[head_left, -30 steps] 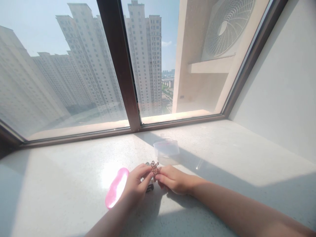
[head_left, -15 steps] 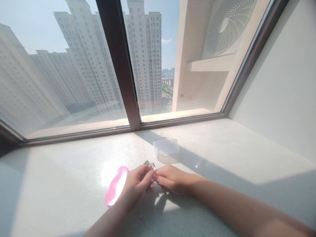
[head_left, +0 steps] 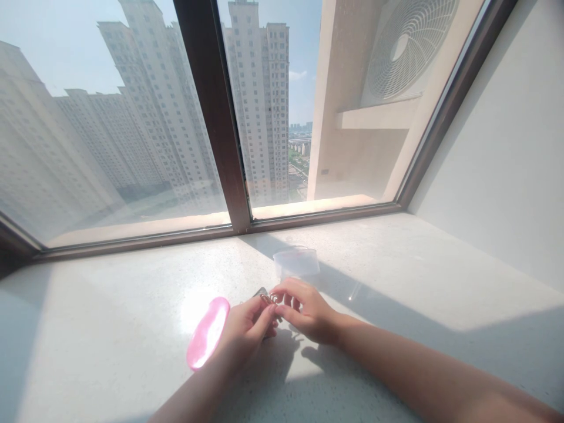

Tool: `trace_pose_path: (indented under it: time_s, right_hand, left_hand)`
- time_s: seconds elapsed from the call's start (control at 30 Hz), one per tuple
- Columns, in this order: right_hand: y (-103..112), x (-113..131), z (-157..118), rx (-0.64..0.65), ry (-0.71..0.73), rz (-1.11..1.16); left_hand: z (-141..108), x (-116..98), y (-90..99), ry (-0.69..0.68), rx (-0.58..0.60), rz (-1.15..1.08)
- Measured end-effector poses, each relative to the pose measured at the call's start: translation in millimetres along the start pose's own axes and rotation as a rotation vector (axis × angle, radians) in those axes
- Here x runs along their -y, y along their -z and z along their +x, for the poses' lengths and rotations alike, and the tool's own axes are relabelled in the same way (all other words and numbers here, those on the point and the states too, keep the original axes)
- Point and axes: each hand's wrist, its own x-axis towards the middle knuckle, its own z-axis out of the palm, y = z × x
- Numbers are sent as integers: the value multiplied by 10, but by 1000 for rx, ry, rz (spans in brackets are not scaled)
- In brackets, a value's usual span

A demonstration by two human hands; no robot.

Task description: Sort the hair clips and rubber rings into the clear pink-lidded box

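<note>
Small copper-coloured metal rings or loops (head_left: 269, 299) are held between my two hands, above the pale speckled sill. My left hand (head_left: 253, 322) is closed on them, its thumb pointing up and right. Behind its fingertips a small dark flat piece (head_left: 261, 291) shows in part. My right hand (head_left: 308, 308) pinches the same loops from the right, thumb below and index finger arched over the top. Fingers hide most of the metal thing, so its full shape cannot be made out. A glossy pink oval object (head_left: 208, 333) lies just left of my left hand.
A translucent plastic box (head_left: 296, 262) stands on the sill (head_left: 132, 329) behind my right hand. To its right lies a small clear thin item (head_left: 353, 291). The dark window frame (head_left: 240, 217) runs along the back, and a white wall (head_left: 497, 176) rises at the right.
My right hand has turned and lifted slightly, its index finger now arched over the metal loops. The loops have shifted a little between the fingers. My left hand has hardly moved.
</note>
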Motion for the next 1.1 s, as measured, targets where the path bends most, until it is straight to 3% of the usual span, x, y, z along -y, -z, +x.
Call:
trace_pose_path:
  time_s: [0.1, 0.23, 0.37, 0.5, 0.57, 0.63, 0.67, 0.73, 0.87, 1.1]
  right_hand:
    - [-9, 9, 14, -38, 38, 58]
    - [-21, 7, 48, -23, -38, 194]
    - [-15, 37, 71, -10, -51, 146]
    - [95, 41, 118, -62, -15, 72]
    - [224, -22, 173, -183, 11, 63]
    - [391, -129, 241, -416, 35, 16]
    - [478, -190, 274, -526, 12, -19]
    - [632, -302, 330, -628, -68, -31]
    - [784, -417, 382, -534, -81, -49]
    - [728, -491, 375, -299, -64, -75]
  left_hand:
    - [-5, 29, 24, -65, 16, 183]
    - [2, 21, 49, -143, 42, 343]
    - [3, -21, 48, -171, 40, 384]
    - [-15, -51, 57, -168, -48, 308]
    - [-18, -51, 68, -132, -101, 267]
    - [-13, -45, 77, -117, -130, 280]
    - [-8, -42, 78, -122, -133, 296]
    - [2, -35, 74, -131, -120, 324]
    - [14, -13, 55, -125, -99, 358]
    - [28, 46, 46, -155, -99, 353]
